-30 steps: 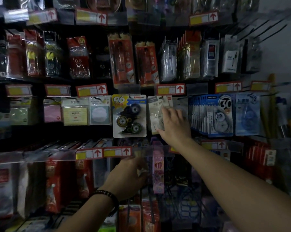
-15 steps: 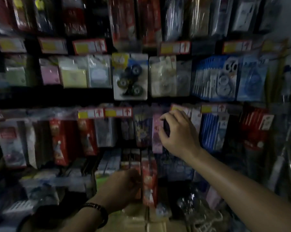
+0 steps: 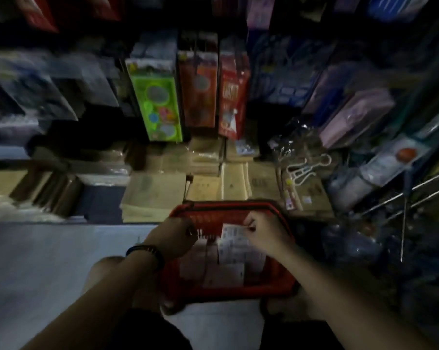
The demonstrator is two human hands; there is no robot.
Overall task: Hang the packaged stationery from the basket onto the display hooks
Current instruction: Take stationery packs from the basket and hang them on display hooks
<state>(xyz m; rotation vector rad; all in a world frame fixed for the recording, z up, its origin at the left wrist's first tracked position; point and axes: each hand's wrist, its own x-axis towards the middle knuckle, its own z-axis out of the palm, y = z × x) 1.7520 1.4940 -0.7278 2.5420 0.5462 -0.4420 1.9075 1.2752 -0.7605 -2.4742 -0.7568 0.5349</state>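
Dropped from hooks to red basket, pinching a white packet in right grip to hang next; cannot tell about left grip.

Green box stands upright at the back of the low shelf. Orange box is just beside it on the right, then red box. Flat brown packs lie stacked in front of all three. White hangers in clear wrap rest on the brown packs at right. Blue packs and purple packs are further right, blurred. Pale floor lies at lower left.
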